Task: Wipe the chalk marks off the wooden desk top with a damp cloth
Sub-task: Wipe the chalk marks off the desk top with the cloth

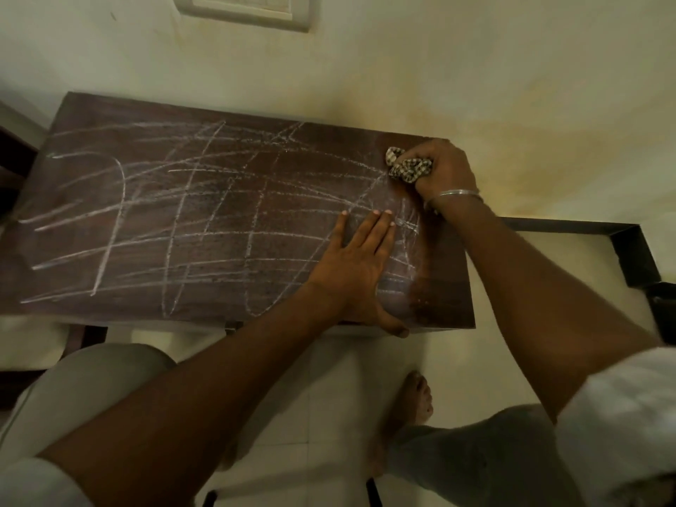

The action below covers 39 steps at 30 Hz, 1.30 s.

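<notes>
A dark wooden desk top (153, 287) stands against the wall, covered almost all over with white chalk marks (190, 214) that cross each other. My right hand (444, 170) is shut on a bunched checked cloth (408, 166) and presses it on the desk's far right corner. My left hand (356, 272) lies flat, fingers spread, on the near right part of the top, with its thumb over the front edge. A smeared, paler strip runs along the desk's right end.
The cream wall (475, 86) is right behind the desk, with a white frame (248, 9) high up. A dark skirting (585, 228) runs along the floor to the right. My bare foot (413, 400) stands on pale floor tiles below the desk.
</notes>
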Each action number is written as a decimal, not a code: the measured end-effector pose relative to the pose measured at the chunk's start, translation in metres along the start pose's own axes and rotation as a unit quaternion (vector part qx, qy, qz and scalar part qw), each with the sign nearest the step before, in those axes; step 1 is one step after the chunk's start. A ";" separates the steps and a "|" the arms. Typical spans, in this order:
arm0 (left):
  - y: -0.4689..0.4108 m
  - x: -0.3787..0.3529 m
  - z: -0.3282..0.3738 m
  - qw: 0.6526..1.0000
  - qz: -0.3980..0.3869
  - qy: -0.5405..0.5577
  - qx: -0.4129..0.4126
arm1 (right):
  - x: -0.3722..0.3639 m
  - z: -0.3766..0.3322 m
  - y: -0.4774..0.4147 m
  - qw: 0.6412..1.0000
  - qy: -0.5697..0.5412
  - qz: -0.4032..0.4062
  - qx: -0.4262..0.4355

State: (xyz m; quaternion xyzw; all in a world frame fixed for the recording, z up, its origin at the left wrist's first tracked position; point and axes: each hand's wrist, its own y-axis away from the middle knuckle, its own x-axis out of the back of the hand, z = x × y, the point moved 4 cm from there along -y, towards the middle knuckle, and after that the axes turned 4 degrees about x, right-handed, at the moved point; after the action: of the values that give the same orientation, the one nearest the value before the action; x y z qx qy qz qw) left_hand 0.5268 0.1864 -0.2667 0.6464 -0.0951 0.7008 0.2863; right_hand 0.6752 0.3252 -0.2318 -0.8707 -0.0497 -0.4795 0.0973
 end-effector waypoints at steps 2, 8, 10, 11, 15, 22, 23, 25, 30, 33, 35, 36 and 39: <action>0.000 0.000 0.000 1.000 0.002 -0.003 -0.002 | 0.000 -0.003 0.024 1.000 -0.005 -0.007 0.018; 0.005 -0.004 -0.002 1.000 0.015 -0.003 0.003 | 0.002 -0.002 0.037 0.999 -0.019 -0.013 0.024; 0.006 -0.003 -0.003 1.000 0.011 -0.008 0.002 | 0.002 -0.002 0.024 1.000 -0.014 0.002 0.006; 0.006 -0.002 -0.003 1.000 0.008 -0.007 0.002 | 0.002 -0.002 0.022 1.000 -0.016 0.006 -0.002; 0.003 -0.001 -0.004 1.000 0.006 0.003 0.001 | 0.003 -0.008 0.054 1.000 -0.026 -0.008 0.012; 0.004 0.000 -0.002 1.000 0.013 -0.002 0.000 | 0.004 -0.002 0.042 1.000 -0.022 -0.013 0.007; 0.004 0.000 -0.002 1.000 0.012 -0.003 0.001 | 0.003 0.000 0.040 1.000 -0.020 -0.005 -0.005; 0.004 0.001 -0.002 1.000 0.011 -0.005 0.002 | 0.001 -0.001 0.049 1.000 -0.022 0.008 -0.014; 0.008 0.002 0.000 1.000 0.008 0.001 0.003 | -0.002 -0.008 0.089 0.999 -0.015 -0.019 0.032; 0.010 0.003 -0.001 1.000 0.014 -0.001 0.010 | 0.002 -0.008 0.077 0.999 -0.023 -0.021 0.022; 0.010 0.003 -0.001 1.000 0.018 0.001 0.009 | 0.003 -0.008 0.065 1.000 -0.023 -0.010 0.005; 0.010 0.002 -0.001 1.000 0.019 0.004 0.010 | 0.003 -0.008 0.064 1.000 -0.025 -0.002 -0.002; 0.010 0.003 -0.001 1.000 0.019 0.015 0.010 | -0.001 -0.006 0.084 1.000 -0.021 -0.004 0.007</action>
State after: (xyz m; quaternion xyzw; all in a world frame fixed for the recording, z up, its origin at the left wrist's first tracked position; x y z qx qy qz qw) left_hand 0.5207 0.1789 -0.2619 0.6368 -0.0960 0.7167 0.2678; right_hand 0.6847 0.2419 -0.2398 -0.8797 -0.0587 -0.4611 0.1002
